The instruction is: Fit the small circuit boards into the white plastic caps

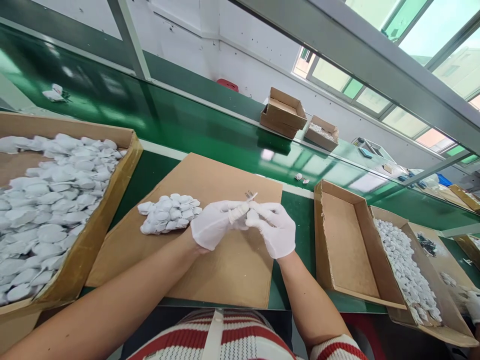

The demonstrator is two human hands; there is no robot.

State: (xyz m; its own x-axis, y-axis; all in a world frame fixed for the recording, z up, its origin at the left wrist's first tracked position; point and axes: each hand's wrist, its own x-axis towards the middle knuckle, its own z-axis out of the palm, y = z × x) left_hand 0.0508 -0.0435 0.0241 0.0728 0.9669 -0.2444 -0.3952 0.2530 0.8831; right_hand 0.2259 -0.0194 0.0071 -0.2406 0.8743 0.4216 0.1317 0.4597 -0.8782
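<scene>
Both my hands wear white gloves and meet above a flat brown cardboard sheet. Between their fingertips is a small white plug with two metal prongs pointing up. My left hand has its fingers closed on the plug from the left. From the right, my right hand pinches at the same piece, which the gloves partly hide. Just left of my left hand, a pile of small white pieces lies on the cardboard.
A large cardboard box of white pieces stands at the left. On the right are a shallow cardboard box and another box holding small white parts. Another person's gloved hand shows at the right edge. Small boxes sit beyond the green belt.
</scene>
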